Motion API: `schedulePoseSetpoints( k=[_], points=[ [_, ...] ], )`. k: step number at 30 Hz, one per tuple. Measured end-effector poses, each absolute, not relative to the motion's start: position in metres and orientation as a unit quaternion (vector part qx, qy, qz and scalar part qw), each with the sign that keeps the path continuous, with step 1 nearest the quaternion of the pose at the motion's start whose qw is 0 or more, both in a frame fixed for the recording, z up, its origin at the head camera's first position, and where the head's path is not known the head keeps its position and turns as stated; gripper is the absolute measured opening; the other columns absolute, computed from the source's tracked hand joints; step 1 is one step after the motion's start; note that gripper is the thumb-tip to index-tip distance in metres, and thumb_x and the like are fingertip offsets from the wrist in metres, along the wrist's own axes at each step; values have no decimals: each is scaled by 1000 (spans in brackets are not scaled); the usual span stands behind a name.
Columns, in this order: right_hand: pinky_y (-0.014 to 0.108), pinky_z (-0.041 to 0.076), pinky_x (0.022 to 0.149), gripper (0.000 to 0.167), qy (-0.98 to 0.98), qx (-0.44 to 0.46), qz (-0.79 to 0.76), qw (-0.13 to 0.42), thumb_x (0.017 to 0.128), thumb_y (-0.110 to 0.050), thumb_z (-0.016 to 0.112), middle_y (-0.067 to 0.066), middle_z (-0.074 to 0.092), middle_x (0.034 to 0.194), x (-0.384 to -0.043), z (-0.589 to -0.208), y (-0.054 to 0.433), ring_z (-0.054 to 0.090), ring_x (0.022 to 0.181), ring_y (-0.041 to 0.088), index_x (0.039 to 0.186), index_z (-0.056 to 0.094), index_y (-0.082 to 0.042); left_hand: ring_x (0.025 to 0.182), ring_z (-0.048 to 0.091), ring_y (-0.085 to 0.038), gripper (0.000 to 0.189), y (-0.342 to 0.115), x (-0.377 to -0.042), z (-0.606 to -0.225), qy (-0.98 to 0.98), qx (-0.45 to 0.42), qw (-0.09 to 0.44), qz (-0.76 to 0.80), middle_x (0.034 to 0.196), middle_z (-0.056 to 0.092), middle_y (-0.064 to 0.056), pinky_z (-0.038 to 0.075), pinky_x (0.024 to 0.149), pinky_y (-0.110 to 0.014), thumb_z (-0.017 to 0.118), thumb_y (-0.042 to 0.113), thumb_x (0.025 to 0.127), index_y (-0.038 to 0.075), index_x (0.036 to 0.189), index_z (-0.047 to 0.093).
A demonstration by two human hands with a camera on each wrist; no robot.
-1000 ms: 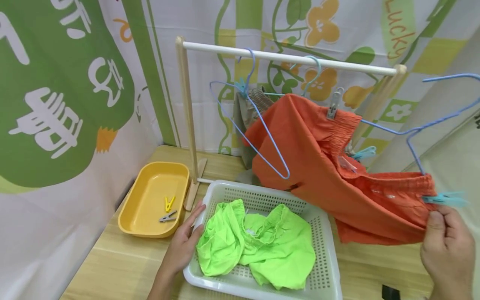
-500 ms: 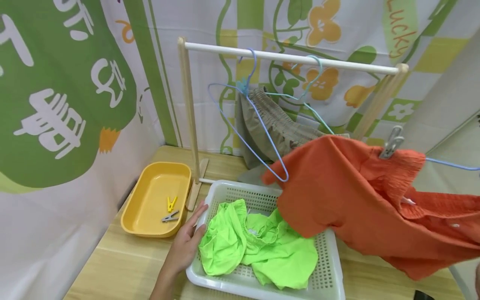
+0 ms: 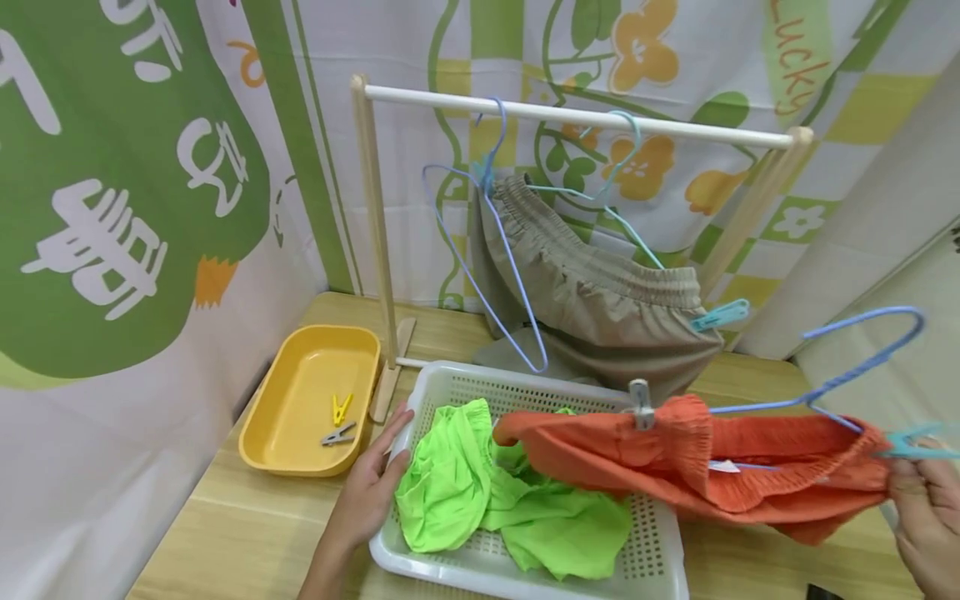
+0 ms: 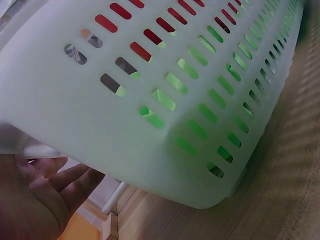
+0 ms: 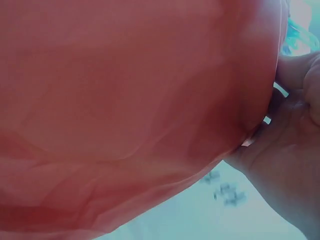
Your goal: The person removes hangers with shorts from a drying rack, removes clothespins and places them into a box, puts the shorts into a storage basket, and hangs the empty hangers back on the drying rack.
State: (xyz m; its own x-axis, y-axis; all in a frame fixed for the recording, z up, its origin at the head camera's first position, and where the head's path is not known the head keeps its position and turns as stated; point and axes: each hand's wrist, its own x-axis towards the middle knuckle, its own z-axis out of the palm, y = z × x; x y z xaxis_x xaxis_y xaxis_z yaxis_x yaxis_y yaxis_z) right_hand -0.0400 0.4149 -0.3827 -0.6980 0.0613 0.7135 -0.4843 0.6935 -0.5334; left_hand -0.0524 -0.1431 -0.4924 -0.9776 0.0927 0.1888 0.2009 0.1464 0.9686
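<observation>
In the head view my right hand (image 3: 928,517) grips the side of orange shorts (image 3: 600,450) at the waistband, close to a light-blue clothespin (image 3: 918,442). The shorts hang on a blue wire hanger (image 3: 862,367), with a grey clothespin (image 3: 642,404) on the waistband's other side. They stretch over the right part of a white perforated basket (image 3: 652,550). Bright green shorts (image 3: 450,483) lie in that basket, partly hidden. My left hand (image 3: 367,487) holds the basket's left rim, thumb at the rim; fingers show past the edge in the left wrist view.
Behind the basket stands a rack (image 3: 570,112) bearing an unfilled blue hanger (image 3: 502,250) and grey-brown shorts (image 3: 600,292) on a teal hanger. An orange-yellow tray (image 3: 300,400) at left holds a yellow clothespin (image 3: 341,408) and a grey one. A patterned curtain (image 3: 405,50) backs everything.
My right hand carried the orange shorts away from the rack, out to the right, then lowered them and brought them back left over the basket. The grey-brown shorts came into view. My left hand stays put.
</observation>
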Motion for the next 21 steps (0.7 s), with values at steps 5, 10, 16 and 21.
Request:
schedulePoseSetpoints(
  k=[5,10,16,21],
  points=[
    [11,39,83,19,-823,222,404,332,105,10,43,-7,56,106,-50,-379,386,48,93,5,101,60,18,153,18,-31,51,-144,-52,-492,-754,-101,47,-647,168,22,-1,20,114,-18,52,6,108,10,158,42],
    [16,40,95,16,-812,268,410,319,103,12,46,-2,60,109,-63,-373,356,54,105,8,98,59,21,153,20,-30,52,-144,-51,-493,-761,-95,51,-640,167,24,0,20,114,-17,54,7,107,12,157,43],
    [17,42,95,15,-817,273,398,316,102,10,50,-1,63,110,-69,-365,324,57,107,8,97,63,16,148,32,-29,50,-143,-53,-495,-762,-93,58,-639,163,34,-6,29,115,-33,53,5,107,9,156,43],
    [15,42,88,15,-827,253,403,300,102,10,51,1,63,106,-73,-357,296,57,101,6,100,66,11,139,45,-29,40,-144,-52,-494,-768,-72,59,-634,147,55,-12,35,113,-49,52,4,107,5,147,54]
  ],
)
